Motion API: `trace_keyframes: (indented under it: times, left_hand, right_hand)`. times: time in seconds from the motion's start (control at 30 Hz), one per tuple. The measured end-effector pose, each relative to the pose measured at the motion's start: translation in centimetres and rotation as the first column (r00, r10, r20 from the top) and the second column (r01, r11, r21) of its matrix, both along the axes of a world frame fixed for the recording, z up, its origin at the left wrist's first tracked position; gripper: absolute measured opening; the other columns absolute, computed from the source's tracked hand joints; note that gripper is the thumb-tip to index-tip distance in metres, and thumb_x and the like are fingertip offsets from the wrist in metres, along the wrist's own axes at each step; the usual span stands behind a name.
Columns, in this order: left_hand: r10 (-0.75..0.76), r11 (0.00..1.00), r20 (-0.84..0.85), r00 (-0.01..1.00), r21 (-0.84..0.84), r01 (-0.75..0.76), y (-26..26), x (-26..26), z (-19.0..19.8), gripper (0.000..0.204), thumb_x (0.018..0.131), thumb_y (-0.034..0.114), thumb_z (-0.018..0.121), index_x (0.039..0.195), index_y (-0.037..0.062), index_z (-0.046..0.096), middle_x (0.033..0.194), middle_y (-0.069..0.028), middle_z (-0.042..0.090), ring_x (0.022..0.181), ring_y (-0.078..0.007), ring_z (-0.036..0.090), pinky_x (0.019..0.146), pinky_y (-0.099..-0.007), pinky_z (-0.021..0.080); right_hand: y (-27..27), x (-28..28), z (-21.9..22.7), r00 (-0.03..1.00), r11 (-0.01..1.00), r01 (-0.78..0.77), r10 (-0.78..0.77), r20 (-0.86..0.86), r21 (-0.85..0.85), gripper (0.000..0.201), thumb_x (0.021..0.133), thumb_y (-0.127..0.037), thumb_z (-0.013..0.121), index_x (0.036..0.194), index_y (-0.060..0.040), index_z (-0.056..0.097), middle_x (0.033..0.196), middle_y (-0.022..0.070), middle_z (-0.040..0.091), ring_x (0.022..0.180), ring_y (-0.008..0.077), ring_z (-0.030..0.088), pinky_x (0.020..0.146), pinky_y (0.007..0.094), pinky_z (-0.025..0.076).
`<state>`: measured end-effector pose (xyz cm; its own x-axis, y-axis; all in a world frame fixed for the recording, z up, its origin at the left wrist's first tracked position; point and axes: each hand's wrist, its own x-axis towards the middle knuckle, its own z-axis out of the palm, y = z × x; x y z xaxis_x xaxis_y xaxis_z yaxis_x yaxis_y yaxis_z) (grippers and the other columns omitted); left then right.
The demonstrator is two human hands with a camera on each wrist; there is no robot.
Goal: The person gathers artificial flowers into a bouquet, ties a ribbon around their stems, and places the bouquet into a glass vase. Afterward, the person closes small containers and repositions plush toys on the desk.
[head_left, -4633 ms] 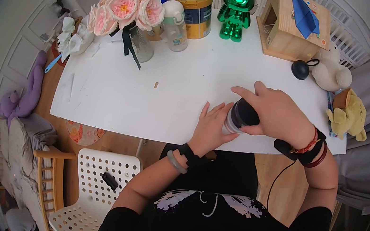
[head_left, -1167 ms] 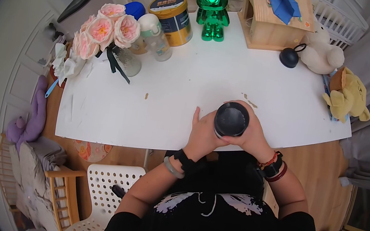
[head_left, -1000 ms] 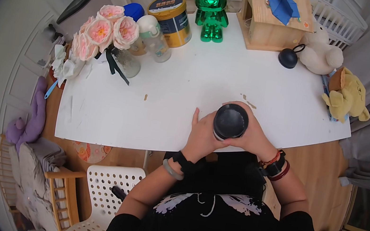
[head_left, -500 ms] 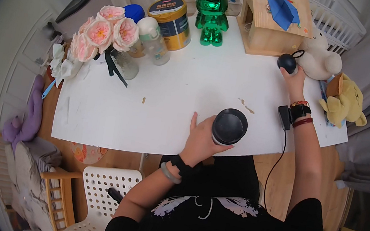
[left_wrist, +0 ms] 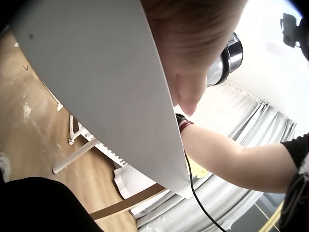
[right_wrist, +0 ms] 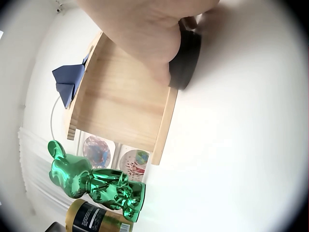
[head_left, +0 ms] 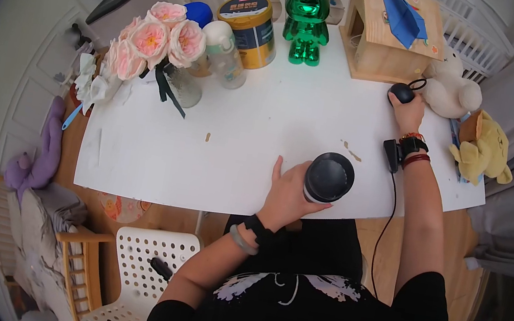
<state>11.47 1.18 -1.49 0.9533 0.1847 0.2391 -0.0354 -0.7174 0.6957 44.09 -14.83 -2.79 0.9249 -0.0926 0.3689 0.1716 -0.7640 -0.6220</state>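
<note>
My left hand [head_left: 289, 195] grips the side of a cup [head_left: 329, 177] with a black top and a pale lower part, upright near the table's front edge. In the left wrist view, the left hand [left_wrist: 198, 38] partly covers the cup [left_wrist: 226, 62]. My right hand [head_left: 409, 113] reaches to the back right and grips a black domed lid [head_left: 401, 94] with a loop. Seen from the right wrist, the thumb of the right hand [right_wrist: 149, 29] lies against the lid [right_wrist: 186, 62], which is low by the white tabletop; the palm hides part of it.
Behind the lid stand a wooden house [head_left: 389, 54] and a white plush toy [head_left: 451, 90]; a yellow plush [head_left: 485, 151] sits at the right edge. A green bear figure [head_left: 308, 19], a tub [head_left: 250, 30], a clear bottle [head_left: 228, 66] and flowers [head_left: 155, 42] line the back.
Earlier the right hand was on the cup's dark top, then both hands were around the cup. The right hand has moved to the domed lid and gripped it; the left stays on the cup.
</note>
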Motion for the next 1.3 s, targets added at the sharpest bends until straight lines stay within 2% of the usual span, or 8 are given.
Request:
trace_keyframes:
  times: [0.17, 0.3, 0.37, 0.43, 0.57, 0.77, 1.1, 1.3]
  left_hand:
    - [0.008, 1.0, 0.02, 1.0, 0.003, -0.008, 0.0, 0.0, -0.2, 0.081, 0.062, 0.042, 0.08, 0.123, 0.0025, 0.045, 0.112, -0.0126, 0.06, 0.108, -0.0271, 0.056, 0.109, -0.0546, 0.007]
    - [0.026, 1.0, 0.036, 0.999, -0.001, -0.026, 0.0, -0.1, -0.3, 0.082, 0.062, 0.042, 0.08, 0.124, 0.0029, 0.045, 0.111, -0.0119, 0.06, 0.108, -0.0262, 0.055, 0.108, -0.055, 0.009]
    - [0.031, 0.999, 0.031, 0.999, -0.012, -0.03, -0.1, -0.2, -0.1, 0.082, 0.061, 0.042, 0.08, 0.124, 0.0029, 0.045, 0.11, -0.0119, 0.06, 0.108, -0.0261, 0.055, 0.108, -0.0551, 0.009]
    - [0.036, 0.999, 0.026, 0.999, -0.022, -0.036, 0.0, -0.1, 0.1, 0.082, 0.061, 0.042, 0.08, 0.124, 0.003, 0.044, 0.11, -0.0119, 0.06, 0.108, -0.026, 0.055, 0.108, -0.0551, 0.009]
    - [0.03, 0.999, 0.016, 0.999, -0.042, -0.029, 0.0, -0.3, 0.4, 0.082, 0.061, 0.041, 0.081, 0.124, 0.0035, 0.045, 0.109, -0.0116, 0.06, 0.108, -0.0259, 0.055, 0.108, -0.0555, 0.009]
    - [0.031, 0.997, 0.002, 1.0, -0.069, -0.031, 0.1, -0.1, 0.3, 0.081, 0.06, 0.04, 0.081, 0.123, 0.0044, 0.046, 0.108, -0.0115, 0.061, 0.107, -0.0261, 0.057, 0.109, -0.0559, 0.008]
    - [0.027, 0.996, 0.012, 1.0, -0.083, -0.026, 0.1, -0.3, 0.6, 0.078, 0.061, 0.04, 0.08, 0.122, 0.0043, 0.046, 0.108, -0.0114, 0.061, 0.106, -0.026, 0.057, 0.109, -0.056, 0.007]
    - [0.017, 0.995, -0.017, 1.0, -0.1, -0.019, 0.2, -0.2, 0.4, 0.083, 0.06, 0.041, 0.081, 0.126, 0.0034, 0.046, 0.112, -0.013, 0.06, 0.11, -0.0281, 0.055, 0.108, -0.0565, 0.009]
  right_hand:
    - [-0.4, -3.6, 2.2, 0.944, 0.937, -0.304, 0.32, -0.076, 0.17, 0.069, 0.067, -0.035, 0.079, 0.116, 0.0046, 0.052, 0.107, 0.0216, 0.061, 0.096, 0.0297, 0.06, 0.084, 0.0349, 0.047]
    - [-0.7, -11.4, 6.5, 0.762, 0.711, -0.581, 0.646, -0.043, 0.396, 0.061, 0.075, -0.022, 0.076, 0.121, 0.0048, 0.046, 0.111, 0.013, 0.057, 0.098, 0.018, 0.058, 0.084, 0.0296, 0.047]
    - [-1.1, -15.3, 9.5, 0.576, 0.481, -0.654, 0.817, -0.028, 0.584, 0.064, 0.075, -0.012, 0.075, 0.127, 0.002, 0.041, 0.117, 0.0094, 0.053, 0.108, 0.0165, 0.053, 0.095, 0.0292, 0.041]
    - [-1.3, -18.4, 11.8, 0.492, 0.418, -0.7, 0.87, -0.032, 0.579, 0.065, 0.074, -0.01, 0.074, 0.129, 0.0002, 0.04, 0.119, 0.0092, 0.053, 0.112, 0.0169, 0.051, 0.099, 0.0304, 0.037]
    - [-0.7, -22.2, 13.9, 0.403, 0.377, -0.744, 0.912, -0.08, 0.551, 0.067, 0.072, -0.009, 0.074, 0.13, -0.0018, 0.041, 0.122, 0.0095, 0.052, 0.116, 0.0187, 0.049, 0.101, 0.0318, 0.035]
    - [0.4, -23.4, 14.0, 0.363, 0.382, -0.896, 0.924, -0.125, 0.227, 0.072, 0.065, -0.012, 0.076, 0.128, -0.0028, 0.043, 0.122, 0.0117, 0.051, 0.117, 0.0241, 0.049, 0.1, 0.0339, 0.037]
    - [0.8, -22.3, 15.1, 0.289, 0.326, -0.925, 0.938, -0.193, 0.195, 0.069, 0.064, -0.011, 0.076, 0.127, -0.0059, 0.045, 0.119, 0.0116, 0.053, 0.112, 0.026, 0.053, 0.097, 0.0339, 0.04]
    - [1.2, -19.9, 15.7, 0.113, 0.169, -0.963, 0.96, -0.255, 0.209, 0.071, 0.063, -0.011, 0.076, 0.128, -0.0068, 0.045, 0.121, 0.0101, 0.053, 0.113, 0.0242, 0.052, 0.098, 0.0335, 0.039]
